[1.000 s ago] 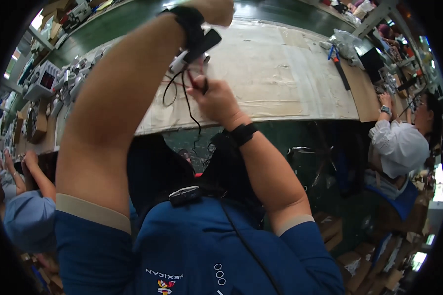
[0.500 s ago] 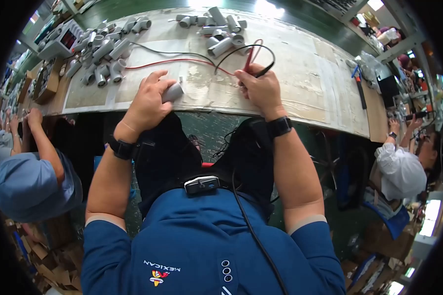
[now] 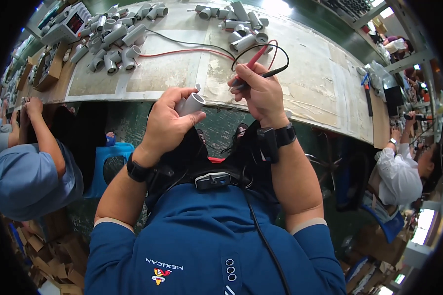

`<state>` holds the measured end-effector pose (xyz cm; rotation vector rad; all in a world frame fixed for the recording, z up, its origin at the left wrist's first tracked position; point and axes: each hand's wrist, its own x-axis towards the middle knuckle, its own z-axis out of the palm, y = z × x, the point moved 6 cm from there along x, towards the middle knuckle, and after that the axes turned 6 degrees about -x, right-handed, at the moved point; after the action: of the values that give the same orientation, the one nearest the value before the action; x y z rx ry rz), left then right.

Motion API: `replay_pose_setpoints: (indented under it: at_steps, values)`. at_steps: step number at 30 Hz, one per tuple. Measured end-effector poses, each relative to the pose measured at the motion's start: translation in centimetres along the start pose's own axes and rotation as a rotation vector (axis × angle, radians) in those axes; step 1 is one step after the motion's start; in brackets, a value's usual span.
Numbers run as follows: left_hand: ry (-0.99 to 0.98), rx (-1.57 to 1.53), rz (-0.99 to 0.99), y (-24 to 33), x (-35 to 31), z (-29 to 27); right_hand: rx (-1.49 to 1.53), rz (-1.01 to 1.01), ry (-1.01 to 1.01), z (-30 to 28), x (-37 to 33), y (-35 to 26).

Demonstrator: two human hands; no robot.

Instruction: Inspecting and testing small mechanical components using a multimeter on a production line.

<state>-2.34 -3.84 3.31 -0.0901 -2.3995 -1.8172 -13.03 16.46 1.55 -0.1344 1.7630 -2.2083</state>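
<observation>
My left hand (image 3: 165, 123) is closed around a grey plastic tube fitting (image 3: 194, 103), held tilted at the table's near edge. Its round open end shows, and a small pale tab (image 3: 198, 87) stands out by my index finger. To the right, my right hand (image 3: 263, 93) grips a pair of test probes, one red (image 3: 257, 57) and one black (image 3: 272, 73). Their tips point down toward the left and are partly hidden by my fingers. A red lead (image 3: 182, 51) and a black lead (image 3: 182, 41) trail left across the table.
Many grey tube fittings (image 3: 115, 34) lie heaped at the back left, with another group (image 3: 241, 29) at the back centre. A white boxy meter (image 3: 69, 23) and a cardboard box (image 3: 51, 69) stand far left. Co-workers sit on the left (image 3: 34, 172) and right (image 3: 398, 172).
My left hand has brought the tube fitting up off the tabletop and toward my right hand, turning its open end into view. My right hand has turned, and the probes now slant down to the left.
</observation>
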Motion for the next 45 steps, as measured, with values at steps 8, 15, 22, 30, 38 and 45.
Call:
replay_pose_setpoints:
  at_steps: [8,15,22,30,38,45]
  values:
    - [0.049,0.283,0.204,0.0,-1.7,0.0,-0.116,-0.085,-0.036,4.1,-0.3,0.4]
    - [-0.076,0.570,0.148,0.6,-0.4,0.6,-0.223,-0.101,-0.064,6.7,0.1,1.4]
    - [-0.078,0.597,0.166,0.5,-0.4,0.7,-0.396,-0.168,-0.027,6.7,0.6,2.4]
    - [-0.078,0.619,0.170,0.7,-0.2,1.0,-0.310,-0.119,-0.046,6.9,0.7,2.8]
    - [-0.042,0.603,0.190,0.8,-0.2,1.2,-0.443,-0.215,-0.004,6.2,0.8,2.9]
    - [0.005,0.571,0.202,1.2,-0.1,1.3,-0.608,-0.409,0.045,6.2,0.6,2.4]
